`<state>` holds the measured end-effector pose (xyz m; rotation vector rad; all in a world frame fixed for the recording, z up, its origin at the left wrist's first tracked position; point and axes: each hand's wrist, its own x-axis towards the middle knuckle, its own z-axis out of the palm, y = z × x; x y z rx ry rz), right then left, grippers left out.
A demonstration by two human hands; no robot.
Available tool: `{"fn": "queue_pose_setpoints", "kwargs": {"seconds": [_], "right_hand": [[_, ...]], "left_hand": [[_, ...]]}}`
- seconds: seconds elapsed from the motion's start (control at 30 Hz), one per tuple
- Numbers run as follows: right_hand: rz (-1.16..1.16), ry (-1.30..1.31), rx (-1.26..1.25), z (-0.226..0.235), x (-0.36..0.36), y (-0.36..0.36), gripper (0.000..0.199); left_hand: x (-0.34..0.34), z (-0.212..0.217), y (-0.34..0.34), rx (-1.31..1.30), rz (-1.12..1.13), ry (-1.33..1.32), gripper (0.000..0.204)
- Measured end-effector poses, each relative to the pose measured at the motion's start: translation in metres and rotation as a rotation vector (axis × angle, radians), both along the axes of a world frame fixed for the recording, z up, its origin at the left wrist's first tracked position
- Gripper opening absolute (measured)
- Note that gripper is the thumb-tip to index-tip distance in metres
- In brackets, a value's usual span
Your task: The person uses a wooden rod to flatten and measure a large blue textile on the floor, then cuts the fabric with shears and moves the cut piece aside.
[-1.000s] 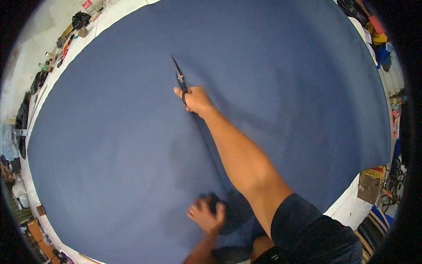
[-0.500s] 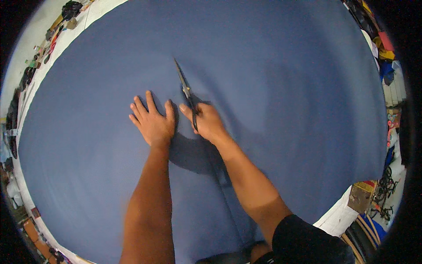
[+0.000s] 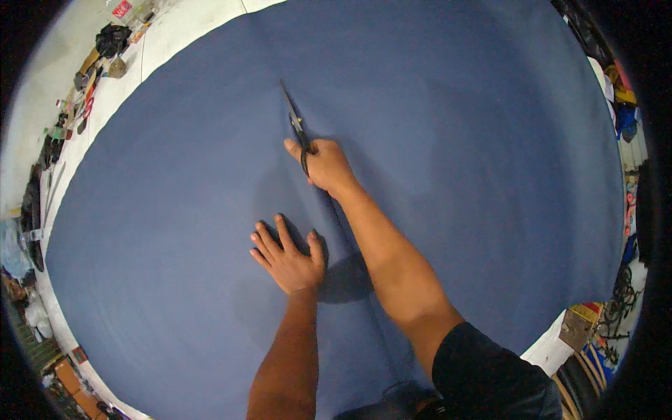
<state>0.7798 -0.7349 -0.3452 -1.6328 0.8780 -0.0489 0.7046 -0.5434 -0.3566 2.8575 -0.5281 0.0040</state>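
Note:
A wide sheet of blue fabric spreads over the table under both arms. My right hand grips a pair of scissors by its black handles, with the blades pointing away from me over the fabric. Behind the scissors, a dark line runs through the cloth back toward my body, partly covered by my right forearm. Nearer to me and left of that line, my left hand lies flat on the fabric with its fingers spread, holding nothing.
White table surface borders the fabric at the far left. Assorted clutter lies along the left side, including a black plastic bag. At the lower right are a cardboard box and curved tan tubes. More mixed items line the right edge.
My right hand and the scissors have moved slightly farther away along the fabric. My left hand has come back nearer to me and to the right, still spread flat.

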Motion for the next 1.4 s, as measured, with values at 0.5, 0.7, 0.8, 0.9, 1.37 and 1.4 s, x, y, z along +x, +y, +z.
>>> {"fn": "queue_pose_setpoints", "kwargs": {"seconds": [0.5,0.7,0.8,0.9,1.37,1.4], "right_hand": [[-0.022,0.017,-0.008,0.003,0.137,-0.066,0.058],[-0.032,-0.084,0.04,-0.009,0.154,-0.063,0.06],[-0.021,-0.09,0.07,-0.007,0.167,-0.067,0.06],[0.01,-0.07,0.068,0.002,0.205,-0.095,0.06],[-0.032,-0.177,-0.065,0.038,0.116,-0.053,0.056],[-0.081,-0.104,-0.025,0.041,0.066,-0.026,0.047]], "left_hand": [[0.001,-0.001,0.002,0.016,-0.014,0.091,0.074],[0.005,-0.001,0.008,0.059,0.001,0.095,0.075],[0.005,-0.002,0.009,0.057,0.002,0.107,0.075],[0.003,0.004,0.006,0.039,0.001,0.15,0.075],[0.005,0.005,0.007,0.006,0.022,0.147,0.074],[0.006,0.006,0.013,0.014,0.036,0.134,0.074]]}}
